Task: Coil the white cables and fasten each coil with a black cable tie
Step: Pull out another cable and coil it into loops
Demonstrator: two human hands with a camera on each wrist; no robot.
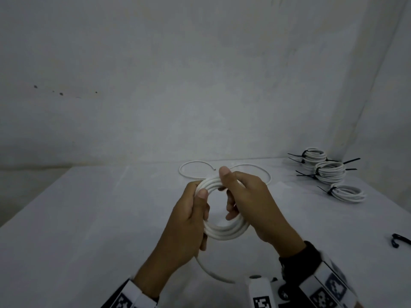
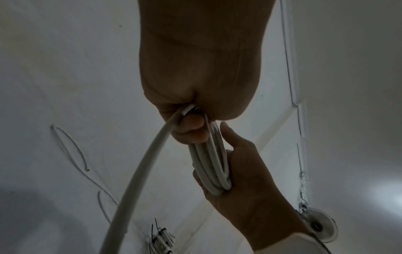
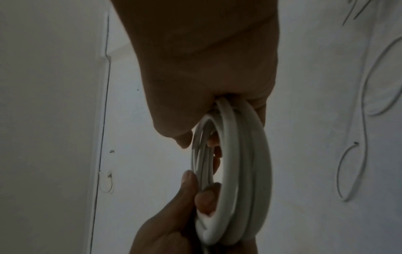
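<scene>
Both hands hold one white cable coil [image 1: 226, 232] upright above the table, at the middle of the head view. My left hand [image 1: 200, 205] grips its left side, thumb on the front. My right hand [image 1: 232, 192] curls round the top right, thumb up and fingers through the ring. A loose tail [image 1: 212, 274] of this cable hangs below my left hand. In the left wrist view the coil [image 2: 214, 165] runs from my left hand [image 2: 191, 127] into the right palm [image 2: 245, 171]. The right wrist view shows the coil [image 3: 239, 171] edge-on.
A loose white cable [image 1: 191, 162] lies curled on the table behind the hands. Three tied coils [image 1: 329, 172] with black ties sit at the back right. One black cable tie [image 1: 398, 240] lies at the right edge. A wall rises just behind the white table [image 1: 89, 218].
</scene>
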